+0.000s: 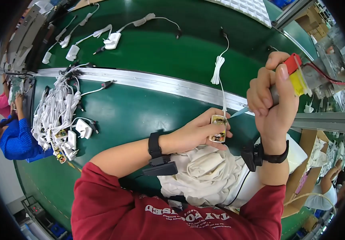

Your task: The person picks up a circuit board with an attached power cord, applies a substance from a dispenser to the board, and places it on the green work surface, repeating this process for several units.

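Note:
My left hand (198, 130) is closed around a small open power adapter (218, 136), its circuit board facing up in the white shell. From the adapter a white cord (218, 70) runs away from me over the metal rail, its bundled middle and black plug lying on the far green surface. My right hand (274, 92) is raised and wrapped around a dispenser (298, 80) with a grey body, a yellow part and a red piece under the thumb. The dispenser's blue tapered nozzle (239, 112) points down-left, its tip close to the adapter's corded end; whether they touch I cannot tell.
A heap of white corded adapters (58, 116) lies at left. Beyond the metal rail (148, 85), several adapters (112, 41) rest on the green surface. White cloth (206, 172) bunches before me. A cardboard box (306, 164) stands at right; other people sit at both sides.

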Available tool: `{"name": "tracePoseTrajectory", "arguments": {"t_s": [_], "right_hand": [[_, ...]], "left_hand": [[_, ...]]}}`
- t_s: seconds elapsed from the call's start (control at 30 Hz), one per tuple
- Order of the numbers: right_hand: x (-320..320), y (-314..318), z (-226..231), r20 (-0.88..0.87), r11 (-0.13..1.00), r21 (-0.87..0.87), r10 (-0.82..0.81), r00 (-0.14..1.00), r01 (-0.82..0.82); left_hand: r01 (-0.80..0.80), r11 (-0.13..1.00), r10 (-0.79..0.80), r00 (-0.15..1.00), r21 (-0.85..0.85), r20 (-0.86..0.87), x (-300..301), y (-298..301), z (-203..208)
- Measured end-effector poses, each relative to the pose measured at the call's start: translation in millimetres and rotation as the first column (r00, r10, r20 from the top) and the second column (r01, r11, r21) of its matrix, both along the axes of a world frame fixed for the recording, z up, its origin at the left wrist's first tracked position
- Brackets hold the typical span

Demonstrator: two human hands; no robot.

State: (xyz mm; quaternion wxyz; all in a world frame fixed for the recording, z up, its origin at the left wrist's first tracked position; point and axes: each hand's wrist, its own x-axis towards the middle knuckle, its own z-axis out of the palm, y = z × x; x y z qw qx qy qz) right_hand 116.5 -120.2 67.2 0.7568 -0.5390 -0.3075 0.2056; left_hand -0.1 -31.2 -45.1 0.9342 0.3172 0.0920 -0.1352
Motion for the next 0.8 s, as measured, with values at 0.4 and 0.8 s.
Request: {"name": "tracePoseTrajectory", "arguments": {"t_s": [0.4, 0.8], "right_hand": [[-5.1, 0.6, -11.5, 0.067, 0.996, -0.074, 0.044, 0.997, -0.039], [-4.7, 1.2, -4.8, 0.108, 0.991, -0.127, 0.054, 0.993, -0.04]], "left_hand": [[0.01, 0.997, -0.026, 0.981, 0.081, 0.195, -3.6, -1.1, -2.1], [0.023, 0.999, -0.029, 0.986, 0.04, 0.163, -3.6, 0.6, -1.9]]}}
